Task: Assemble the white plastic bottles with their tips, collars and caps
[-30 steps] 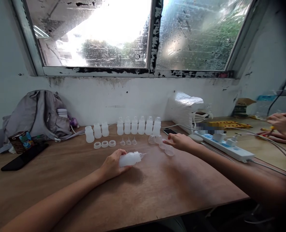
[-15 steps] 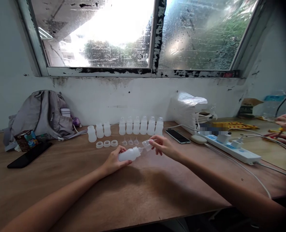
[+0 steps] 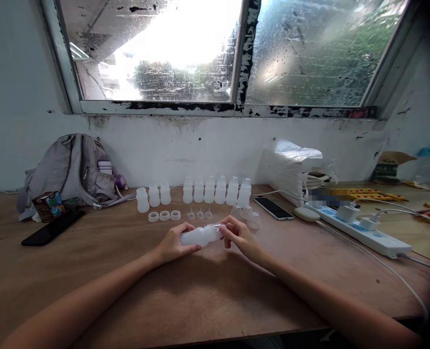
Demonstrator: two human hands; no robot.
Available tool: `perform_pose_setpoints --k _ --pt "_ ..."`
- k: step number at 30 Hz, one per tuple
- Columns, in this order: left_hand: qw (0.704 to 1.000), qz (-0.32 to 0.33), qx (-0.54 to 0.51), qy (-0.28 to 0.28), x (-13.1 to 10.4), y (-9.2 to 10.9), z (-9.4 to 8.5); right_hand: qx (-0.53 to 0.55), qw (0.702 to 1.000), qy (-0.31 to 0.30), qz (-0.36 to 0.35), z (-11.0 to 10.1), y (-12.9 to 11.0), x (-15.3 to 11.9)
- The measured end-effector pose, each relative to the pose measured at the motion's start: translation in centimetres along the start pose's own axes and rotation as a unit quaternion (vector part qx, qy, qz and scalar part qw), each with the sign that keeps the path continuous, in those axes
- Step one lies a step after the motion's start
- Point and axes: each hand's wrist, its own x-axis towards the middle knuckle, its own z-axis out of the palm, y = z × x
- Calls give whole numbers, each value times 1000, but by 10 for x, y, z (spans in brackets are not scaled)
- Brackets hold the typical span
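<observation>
My left hand (image 3: pixel 178 242) is wrapped round the body of a white baby bottle (image 3: pixel 196 236), which lies tilted sideways above the table. On the bottle's teat end sits a clear cap (image 3: pixel 215 231), pinched by the fingers of my right hand (image 3: pixel 237 237). Behind my hands, several bottles with caps (image 3: pixel 209 190) stand in a row, and open bottles (image 3: pixel 154 196) stand to their left. White collar rings (image 3: pixel 164 216) and clear teats (image 3: pixel 199 213) lie in front of them. Clear caps (image 3: pixel 253 219) rest just behind my right hand.
A phone (image 3: pixel 273 208) and a power strip (image 3: pixel 367 228) with cables lie on the right, near a white bag (image 3: pixel 285 169). On the left are a grey backpack (image 3: pixel 68 169), a small box (image 3: pixel 49 206) and a black tablet-like slab (image 3: pixel 53 228). Another person's hand shows at the far right edge.
My right hand has brought the clear cap left onto the bottle's teat end; before, cap and bottle were slightly apart. The view has shifted slightly, and caps behind my right hand now show.
</observation>
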Motion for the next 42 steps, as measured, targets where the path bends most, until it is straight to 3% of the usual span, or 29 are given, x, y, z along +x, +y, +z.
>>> perform_pose_setpoints --k 7,16,22,27,30,37,42 --pt "998 42 47 -15 -7 -4 -4 18 998 -57 8 11 10 -7" --pt "990 75 116 -7 -10 -3 -1 21 998 -61 5 14 13 -9" --pt "990 71 123 0 -8 0 6 5 999 -42 -7 3 1 -6" --pt "988 104 94 -70 -5 5 5 8 999 -32 -34 -11 -18 0" --pt "991 86 56 -86 -5 5 2 17 998 -30 -52 -14 -29 0" --pt "1000 -17 10 -21 1 -16 6 -26 999 -34 -24 -16 -21 12" --pt "996 -8 70 46 3 -23 5 -42 998 -35 7 -14 2 27"
